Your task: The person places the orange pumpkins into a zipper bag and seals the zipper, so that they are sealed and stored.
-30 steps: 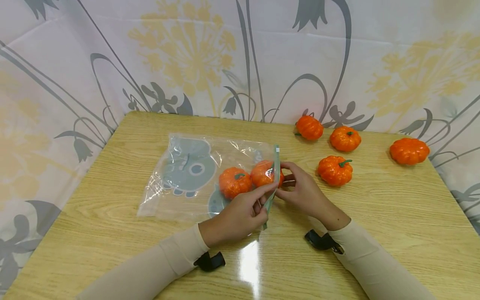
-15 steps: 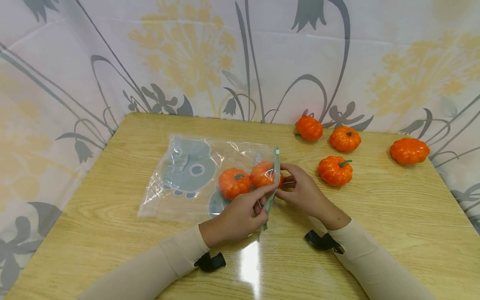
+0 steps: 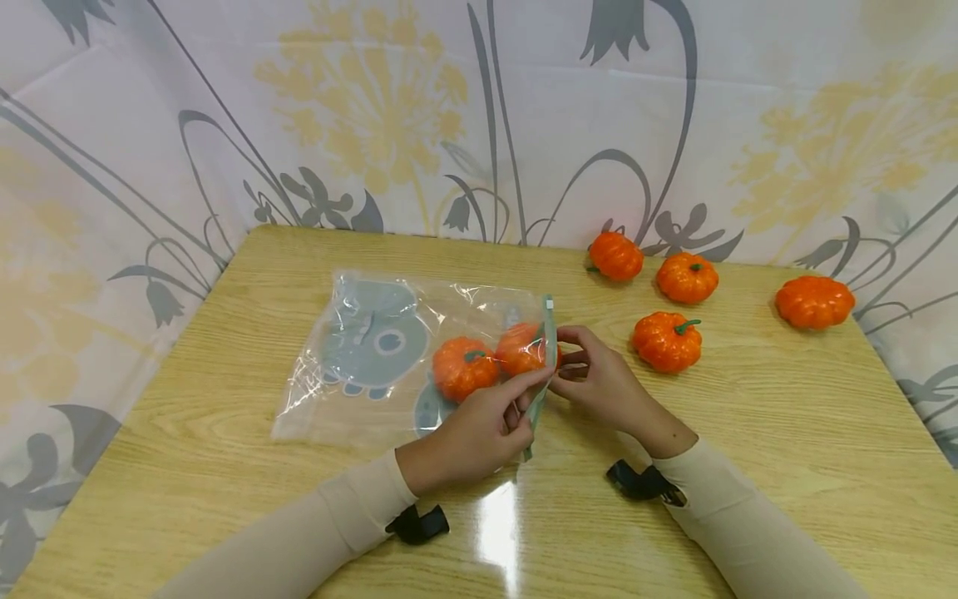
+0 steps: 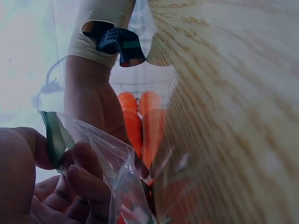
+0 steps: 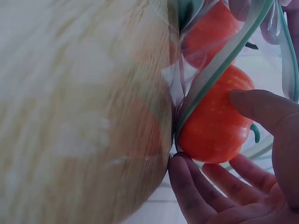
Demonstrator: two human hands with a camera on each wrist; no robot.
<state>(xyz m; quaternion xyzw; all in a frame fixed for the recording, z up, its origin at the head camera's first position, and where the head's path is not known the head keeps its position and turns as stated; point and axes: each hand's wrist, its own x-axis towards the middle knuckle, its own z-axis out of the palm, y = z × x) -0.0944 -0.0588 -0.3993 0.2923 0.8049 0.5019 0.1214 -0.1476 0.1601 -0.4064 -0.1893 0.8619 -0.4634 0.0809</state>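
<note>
A clear zip bag (image 3: 314,408) with a grey-green cartoon animal print lies flat on the table, its green zip-edged mouth facing right. My left hand (image 3: 475,433) pinches the near part of that green edge (image 4: 55,140) between thumb and fingers, lifting it. One orange toy pumpkin (image 3: 458,376) with a green stem is inside the bag. Beside it, a second orange pumpkin (image 5: 217,126) sits in the mouth, partly behind the zip strip. My right hand (image 3: 606,384) holds this one, thumb on its side and fingers round its other side.
To the right of the hands, a loose pumpkin (image 3: 668,342) sits on the wooden table (image 3: 748,416). Further back are two more, one tipped over (image 3: 616,256) and one upright (image 3: 687,278). Another pumpkin (image 3: 814,302) lies far right. Patterned cloth (image 3: 449,108) hangs behind the table.
The bag and the two pumpkins at its mouth have shifted very slightly left. Both hands keep their holds almost in place.
</note>
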